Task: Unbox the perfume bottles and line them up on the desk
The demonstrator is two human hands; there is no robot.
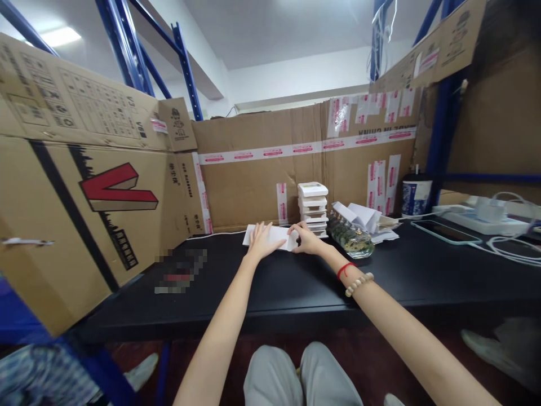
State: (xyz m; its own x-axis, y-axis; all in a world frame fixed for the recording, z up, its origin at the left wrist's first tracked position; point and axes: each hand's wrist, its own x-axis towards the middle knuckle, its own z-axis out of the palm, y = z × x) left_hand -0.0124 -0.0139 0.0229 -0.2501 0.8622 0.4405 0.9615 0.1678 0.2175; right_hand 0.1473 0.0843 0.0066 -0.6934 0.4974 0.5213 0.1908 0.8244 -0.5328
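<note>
White card (276, 234) lies on the black tabletop (279, 287), directly beneath the fingers of the left hand (262, 241) and reaching across to those of the right hand (307, 239). The left fingers are slightly spread and laid flat over it, the thumb stretched towards the other hand. The right fingers are curled, with thumb and forefinger seeming to pinch the card's near end; the exact contact is partly hidden by the hand.

It looks thin and folded, so it is probably very light, fairly stiff along its flat part but easily creased or bent at the end. Its smooth face may slide on the tabletop unless a palm steadies it. The edges and fold lines seem the best places to take hold, with a soft pinch, since a hard squeeze could crumple it.

Just beyond the right fingers stands a stack of white trays (313, 206). Farther out on that side are a row of glass bottles (354, 239) and loose papers (367, 216), with a phone (446, 232) well apart from the fingers.
</note>
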